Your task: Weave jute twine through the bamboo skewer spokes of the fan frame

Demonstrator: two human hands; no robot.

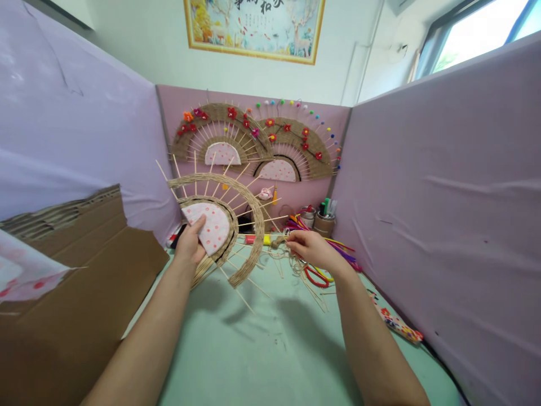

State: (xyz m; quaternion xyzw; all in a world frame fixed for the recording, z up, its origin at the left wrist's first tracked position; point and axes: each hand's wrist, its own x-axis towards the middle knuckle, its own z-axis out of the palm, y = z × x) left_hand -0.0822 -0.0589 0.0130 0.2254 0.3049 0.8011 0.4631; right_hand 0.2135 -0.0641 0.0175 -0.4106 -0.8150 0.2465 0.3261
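My left hand (192, 242) grips a half-round fan frame by its spotted white cloth centre (214, 228), thumb on the front. Thin wooden sticks spread out from the centre, and a band of woven twine (257, 225) runs across them in an arc. The fan is held tilted above the table. To its right, my right hand (310, 250) is closed with thumb and fingertips pinched together on a strand of twine (284, 241). Loose twine hangs below those fingers, near red-handled scissors (316, 277) on the table.
Two finished fans (222, 121) with felt flowers stand against the pink back panel (167, 101). Brown cardboard (93, 270) leans at left. A pen holder (324, 224) and coloured pipe cleaners (346, 256) lie at back right. A floral strip (397, 326) rests along the right edge.
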